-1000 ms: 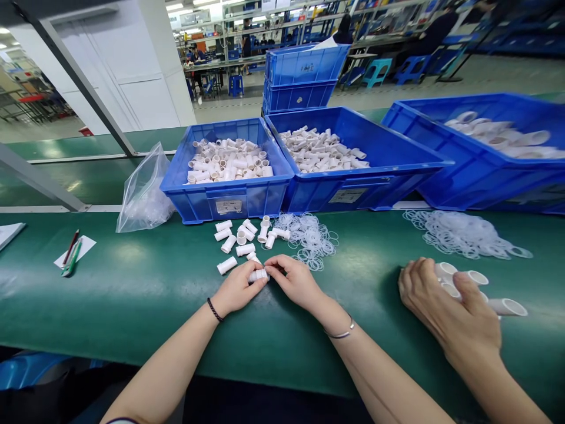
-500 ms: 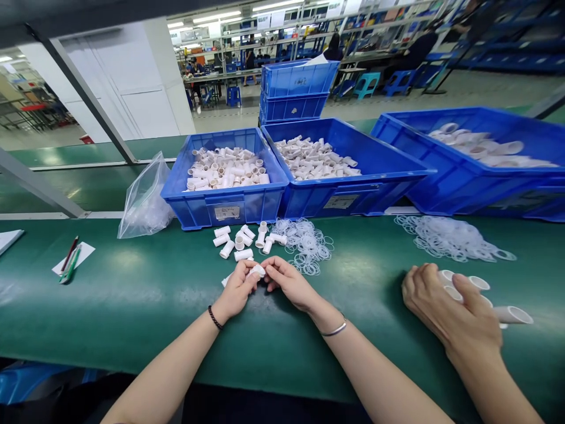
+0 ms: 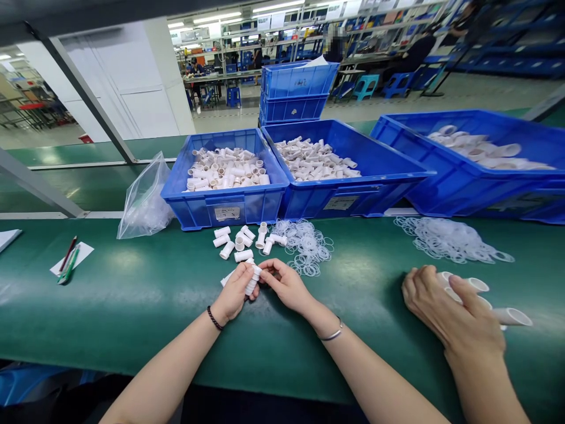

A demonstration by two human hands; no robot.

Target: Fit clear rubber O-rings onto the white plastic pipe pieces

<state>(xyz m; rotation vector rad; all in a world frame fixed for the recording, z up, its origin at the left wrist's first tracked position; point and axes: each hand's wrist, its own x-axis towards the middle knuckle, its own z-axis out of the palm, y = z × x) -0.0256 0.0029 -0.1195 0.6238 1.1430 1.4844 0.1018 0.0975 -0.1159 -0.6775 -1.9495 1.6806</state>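
My left hand [image 3: 231, 293] is closed round a short white plastic pipe fitting [image 3: 252, 282] with ridges along its side. At the fitting's upper right edge, my right hand [image 3: 288, 286] has its thumb and forefinger pinched together; whatever is between them is too small to make out. Just beyond my hands lie several loose white pipe fittings [image 3: 243, 255], some straight and some T-shaped. To their right spreads a pile of thin clear rings [image 3: 309, 242]. Another white piece is partly hidden beside my left hand.
Blue bins [image 3: 247, 203] of white fittings line the table's back. A clear plastic bag [image 3: 148, 203] stands left of them. Pens [image 3: 69, 265] lie on paper at far left. At right, another person's hand [image 3: 454, 318] covers white tubes [image 3: 512, 317] near more rings [image 3: 454, 238].
The fitting in my left hand has turned more upright, so its ridged side now shows. My right fingers remain at its edge. The other person's hand has barely moved.
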